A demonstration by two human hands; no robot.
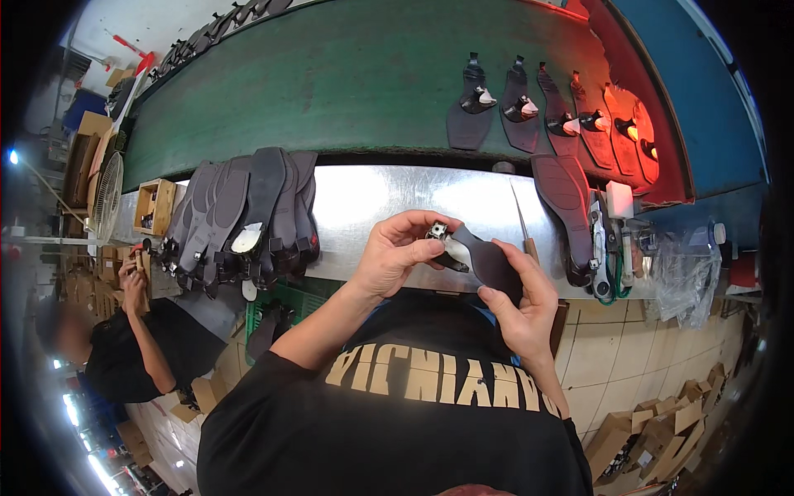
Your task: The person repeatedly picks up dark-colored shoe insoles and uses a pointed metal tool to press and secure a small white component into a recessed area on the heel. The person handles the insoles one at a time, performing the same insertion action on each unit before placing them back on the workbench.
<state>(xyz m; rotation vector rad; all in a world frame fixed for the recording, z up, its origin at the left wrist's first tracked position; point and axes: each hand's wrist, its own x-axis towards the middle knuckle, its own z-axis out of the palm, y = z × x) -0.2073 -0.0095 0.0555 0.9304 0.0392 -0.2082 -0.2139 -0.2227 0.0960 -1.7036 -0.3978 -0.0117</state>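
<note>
Over the near edge of the metal bench (pixel 364 194), I hold a dark sandal (pixel 490 263) between both hands. My left hand (pixel 404 252) closes on its strap end, where a shiny fitting and a pale lining show. My right hand (pixel 523 304) grips the dark sole end, thumb on the near side and fingers beyond. Just past my hands lies an awl (pixel 528 236) with a wooden handle and a thin metal spike. To its right, a dark shoe sole (pixel 561 194) lies partly on the bench.
Beyond the bench runs a green conveyor belt (pixel 314 83); several sandals (pixel 470 116) lie toward its red-lit right end. A pile of dark sandals (pixel 240 207) covers the bench's left. Cutters (pixel 599 256) lie at right. A co-worker (pixel 149 347) is at left; cartons (pixel 653 434) stand on the floor.
</note>
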